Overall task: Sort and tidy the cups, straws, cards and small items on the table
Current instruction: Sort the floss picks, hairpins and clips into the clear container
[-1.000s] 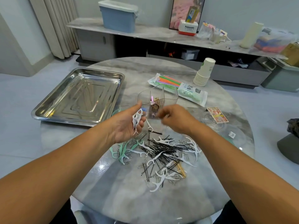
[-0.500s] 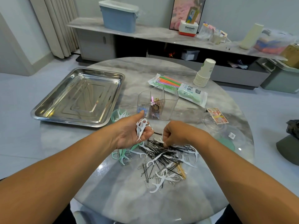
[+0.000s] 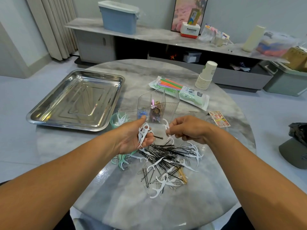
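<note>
Picking floss picks out of the pile, the left hand [image 3: 132, 138] is curling its fingers around a small white bunch [image 3: 143, 133]. To its right, the right hand [image 3: 186, 130] is pinching one more pick [image 3: 167, 127] by its fingertips. Passing it over slowly should keep the bunch together. Under the fingers, white picks, black hairpins and clips are lying tangled in the pile [image 3: 166, 156].

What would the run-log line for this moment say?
left hand: holds bunch of white floss picks | right hand: pinches one white floss pick | below: mixed pile on table
</note>
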Demonstrator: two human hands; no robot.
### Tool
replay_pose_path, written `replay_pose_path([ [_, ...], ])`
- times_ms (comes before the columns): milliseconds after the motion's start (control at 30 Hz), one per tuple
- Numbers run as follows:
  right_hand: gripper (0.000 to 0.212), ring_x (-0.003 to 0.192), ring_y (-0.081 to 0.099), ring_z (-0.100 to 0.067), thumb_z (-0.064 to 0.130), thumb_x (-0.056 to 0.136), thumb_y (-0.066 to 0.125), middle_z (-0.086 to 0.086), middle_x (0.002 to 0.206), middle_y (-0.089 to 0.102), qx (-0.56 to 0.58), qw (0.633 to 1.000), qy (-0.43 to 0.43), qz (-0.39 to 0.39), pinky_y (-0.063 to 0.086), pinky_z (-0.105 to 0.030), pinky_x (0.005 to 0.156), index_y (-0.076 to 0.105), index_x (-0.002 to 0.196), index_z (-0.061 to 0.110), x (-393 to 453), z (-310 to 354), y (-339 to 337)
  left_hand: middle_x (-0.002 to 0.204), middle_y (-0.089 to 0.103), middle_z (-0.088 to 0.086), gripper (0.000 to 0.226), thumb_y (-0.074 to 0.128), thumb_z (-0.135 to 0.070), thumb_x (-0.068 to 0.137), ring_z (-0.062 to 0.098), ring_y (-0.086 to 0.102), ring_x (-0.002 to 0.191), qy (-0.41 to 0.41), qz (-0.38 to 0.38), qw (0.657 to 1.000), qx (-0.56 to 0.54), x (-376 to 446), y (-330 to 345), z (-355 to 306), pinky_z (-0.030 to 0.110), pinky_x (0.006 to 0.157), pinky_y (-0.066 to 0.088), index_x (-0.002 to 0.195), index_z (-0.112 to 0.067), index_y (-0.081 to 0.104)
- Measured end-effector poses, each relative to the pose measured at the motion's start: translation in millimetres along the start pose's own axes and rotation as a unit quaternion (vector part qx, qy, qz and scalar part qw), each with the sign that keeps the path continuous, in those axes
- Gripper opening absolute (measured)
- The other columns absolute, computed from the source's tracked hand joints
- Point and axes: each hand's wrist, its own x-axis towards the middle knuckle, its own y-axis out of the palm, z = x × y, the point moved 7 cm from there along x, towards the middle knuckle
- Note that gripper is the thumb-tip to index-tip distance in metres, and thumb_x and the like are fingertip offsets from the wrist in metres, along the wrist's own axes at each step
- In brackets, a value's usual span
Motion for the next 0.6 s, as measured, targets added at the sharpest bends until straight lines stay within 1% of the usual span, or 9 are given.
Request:
replay_pose_path([
  [67,0.016,0.057,0.059,-0.008,0.005,0.085,0.079,-0.003,0.069,0.068,0.113,0.993,0.009,0.016,0.045,-0.020,0.051,0.064,0.083,0.012,0.1,1.2,3.8,0.082,0.063,0.015,0.047,0.049,-0.048,0.103,0.024,0.065,0.073,0.002,0.003,1.000,0.008,-0.3,1.6,0.3,0.030,0.058,0.061,0.106,-0.002,0.059],
  [167,0.011,0.058,0.062,-0.010,0.000,0.086,0.076,-0.007,0.069,0.068,0.259,0.965,0.018,0.032,0.053,-0.018,0.053,0.069,0.083,0.008,-0.5,5.5,11.8,0.087,0.063,0.016,0.055,0.046,-0.052,0.102,0.026,0.066,0.077,0.000,0.015,1.000,-0.004,-1.1,7.4,1.9,0.032,0.059,0.063,0.116,-0.001,0.058],
  [267,0.005,0.060,0.067,-0.012,-0.001,0.087,0.073,-0.010,0.073,0.071,0.346,0.938,0.009,0.026,0.056,-0.019,0.056,0.071,0.089,0.004,-0.5,11.7,22.7,0.090,0.064,0.020,0.071,0.035,-0.061,0.101,0.030,0.068,0.082,-0.008,0.043,0.998,-0.035,-2.3,15.5,4.5,0.038,0.071,0.063,0.125,0.002,0.057],
  [333,0.008,0.068,0.071,-0.016,-0.003,0.085,0.074,-0.013,0.080,0.074,0.362,0.931,-0.051,-0.024,0.059,-0.022,0.061,0.072,0.091,0.003,0.4,18.7,23.4,0.095,0.064,0.023,0.078,0.032,-0.066,0.100,0.033,0.069,0.087,-0.014,0.052,0.997,-0.056,-3.0,19.0,5.5,0.040,0.073,0.063,0.127,0.004,0.055],
  [367,0.010,0.073,0.072,-0.018,-0.003,0.084,0.076,-0.013,0.084,0.075,0.331,0.935,-0.111,-0.068,0.060,-0.024,0.066,0.072,0.090,0.004,-1.1,24.4,19.7,0.100,0.064,0.025,0.082,0.031,-0.067,0.099,0.035,0.070,0.088,-0.016,0.051,0.996,-0.067,-2.9,19.1,5.2,0.041,0.073,0.063,0.128,0.006,0.054],
  [400,0.010,0.076,0.072,-0.020,-0.002,0.083,0.078,-0.011,0.085,0.075,0.271,0.939,-0.182,-0.112,0.061,-0.027,0.071,0.074,0.088,0.006,-5.5,32.0,15.9,0.104,0.063,0.026,0.085,0.030,-0.068,0.099,0.036,0.070,0.090,-0.016,0.051,0.996,-0.078,-2.9,18.7,4.5,0.042,0.073,0.063,0.129,0.008,0.053],
  [467,0.011,0.081,0.073,-0.020,0.001,0.083,0.079,-0.005,0.087,0.077,0.101,0.931,-0.311,-0.163,0.062,-0.032,0.078,0.076,0.088,0.010,-18.7,48.2,16.9,0.106,0.063,0.025,0.089,0.027,-0.071,0.098,0.034,0.069,0.090,-0.014,0.064,0.993,-0.096,-3.8,18.9,1.1,0.041,0.076,0.063,0.131,0.008,0.052],
  [533,0.016,0.083,0.074,-0.015,-0.002,0.083,0.078,-0.002,0.091,0.077,-0.063,0.904,-0.398,-0.142,0.061,-0.031,0.078,0.079,0.092,0.011,-28.9,58.2,31.8,0.102,0.064,0.022,0.093,0.022,-0.073,0.096,0.029,0.068,0.085,-0.011,0.100,0.989,-0.109,-6.6,21.3,-3.4,0.040,0.075,0.064,0.134,0.006,0.052],
  [600,0.023,0.088,0.074,-0.014,-0.006,0.081,0.077,-0.003,0.100,0.077,-0.188,0.865,-0.452,-0.108,0.060,-0.032,0.080,0.080,0.098,0.009,-36.9,61.0,49.1,0.095,0.068,0.021,0.095,0.020,-0.074,0.096,0.027,0.070,0.077,-0.013,0.118,0.987,-0.107,-9.2,23.1,-5.8,0.037,0.064,0.064,0.131,0.007,0.054],
])
